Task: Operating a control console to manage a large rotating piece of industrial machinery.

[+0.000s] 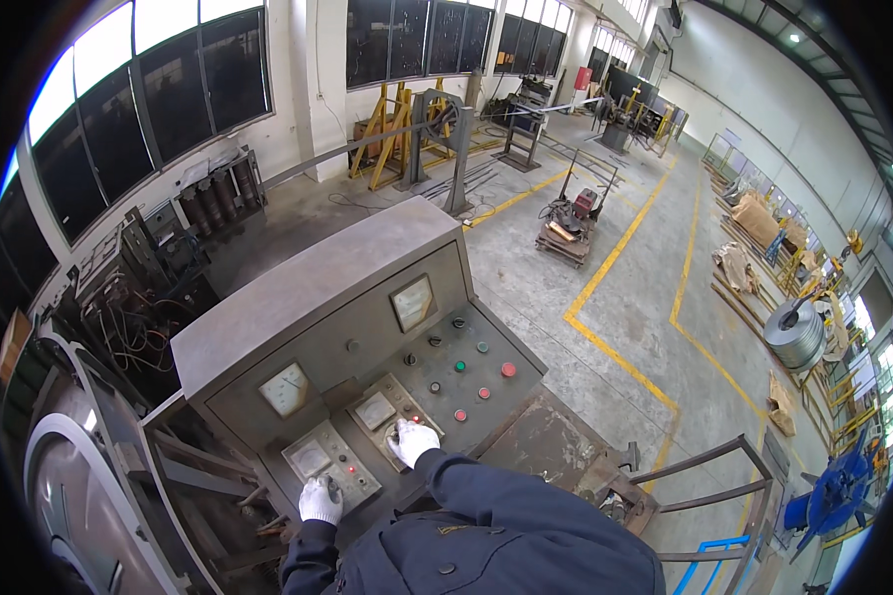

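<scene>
In front of me stands a grey metal control console (308, 268) with a sloping panel. My left hand (320, 499), in a white knit glove, has its fingers closed round a dark knob at the lower edge of the left control module (309, 456). My right hand (414, 442), gloved the same way, is closed on a knob of the second control module (374, 409); the fingers mostly hide that knob. A red light (350, 470) glows on the left module. Two dial gauges, the left gauge (284, 388) and the right gauge (412, 302), sit above.
Right of my hands are a red button (508, 370), a green button (460, 367) and several switches. A large metal roll (79, 486) stands at my left. A railing (714, 456) is at right. Beyond are a wheeled cart (570, 223), yellow frames (387, 134) and a steel coil (796, 335).
</scene>
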### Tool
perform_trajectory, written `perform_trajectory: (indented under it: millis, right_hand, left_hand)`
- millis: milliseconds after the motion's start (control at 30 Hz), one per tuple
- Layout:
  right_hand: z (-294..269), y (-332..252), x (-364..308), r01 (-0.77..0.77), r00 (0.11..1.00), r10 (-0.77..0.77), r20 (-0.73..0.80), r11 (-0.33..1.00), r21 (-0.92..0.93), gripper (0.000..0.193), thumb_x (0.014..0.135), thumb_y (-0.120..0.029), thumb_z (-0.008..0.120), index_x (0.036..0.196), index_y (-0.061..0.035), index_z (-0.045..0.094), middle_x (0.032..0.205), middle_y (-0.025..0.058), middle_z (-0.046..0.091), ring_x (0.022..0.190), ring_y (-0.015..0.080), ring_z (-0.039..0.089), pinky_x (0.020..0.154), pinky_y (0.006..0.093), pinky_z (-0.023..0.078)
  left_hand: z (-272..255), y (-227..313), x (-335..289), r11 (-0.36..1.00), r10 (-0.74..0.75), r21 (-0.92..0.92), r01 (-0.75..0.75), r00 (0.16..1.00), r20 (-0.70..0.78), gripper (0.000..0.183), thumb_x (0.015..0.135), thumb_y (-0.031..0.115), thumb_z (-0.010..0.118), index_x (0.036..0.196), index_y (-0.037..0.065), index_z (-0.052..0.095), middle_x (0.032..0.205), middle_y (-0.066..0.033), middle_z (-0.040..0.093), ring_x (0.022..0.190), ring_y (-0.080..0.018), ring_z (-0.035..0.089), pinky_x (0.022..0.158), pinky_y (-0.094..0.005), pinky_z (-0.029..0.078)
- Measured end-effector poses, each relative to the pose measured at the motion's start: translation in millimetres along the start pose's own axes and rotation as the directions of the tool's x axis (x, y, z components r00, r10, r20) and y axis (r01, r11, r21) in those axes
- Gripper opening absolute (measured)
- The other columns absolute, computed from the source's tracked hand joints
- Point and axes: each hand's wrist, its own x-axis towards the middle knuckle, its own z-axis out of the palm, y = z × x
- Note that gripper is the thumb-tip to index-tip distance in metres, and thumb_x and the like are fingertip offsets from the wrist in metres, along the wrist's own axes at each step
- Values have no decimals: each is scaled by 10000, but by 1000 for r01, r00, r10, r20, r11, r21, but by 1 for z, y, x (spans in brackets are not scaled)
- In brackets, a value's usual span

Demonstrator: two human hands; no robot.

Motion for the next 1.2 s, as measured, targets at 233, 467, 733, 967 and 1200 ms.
perform_trajectory:
  millis: [233, 467, 733, 967, 1200]
  right_hand:
    - [3, 2, 3, 12, 1000, -12, 1, 1000, -16, 479, 969, -473, 574, 1205, -66, 661, 1073, 135, 752, 977, 299, 741, 827, 457, 586]
    - [-1, -1, 2, -6, 1000, 6, 18, 1000, -1, 467, 966, -488, 588, 1129, -58, 671, 1056, 150, 756, 1002, 301, 735, 857, 438, 572]
    - [3, 1, 3, 11, 1000, -11, -11, 1000, -1, 438, 946, -457, 609, 1140, -70, 677, 1009, 143, 747, 915, 312, 745, 783, 466, 591]
    - [3, 0, 3, 16, 1000, -17, -15, 1000, -10, 467, 949, -463, 599, 1183, -67, 681, 1013, 142, 750, 929, 311, 745, 799, 468, 590]
    - [5, 0, 4, -3, 1000, 3, 4, 1000, -4, 433, 957, -477, 593, 1102, -76, 671, 1029, 147, 758, 950, 307, 744, 814, 459, 580]
  left_hand:
    - [1, -2, 0, 1000, 10, -8, -10, 1000, -2, 218, 835, 188, 715, 1021, 77, 689, 995, -176, 691, 955, -375, 687, 851, -483, 561]
    - [-2, 1, 0, 1000, -10, -4, 10, 1000, 16, 219, 837, 188, 706, 1025, 77, 688, 1004, -179, 690, 958, -375, 686, 849, -481, 561]
    - [-1, 1, 2, 1000, -8, 0, 8, 999, 39, 227, 847, 183, 686, 1047, 74, 687, 1015, -178, 690, 975, -373, 685, 867, -479, 559]
    - [0, -2, 1, 1000, -11, -1, 11, 999, 49, 240, 847, 183, 686, 1061, 75, 689, 1014, -176, 691, 976, -373, 684, 872, -476, 560]
    - [1, -1, 1, 1000, -11, 19, 11, 999, 43, 250, 840, 178, 688, 1066, 72, 688, 1020, -174, 691, 983, -373, 684, 874, -470, 562]
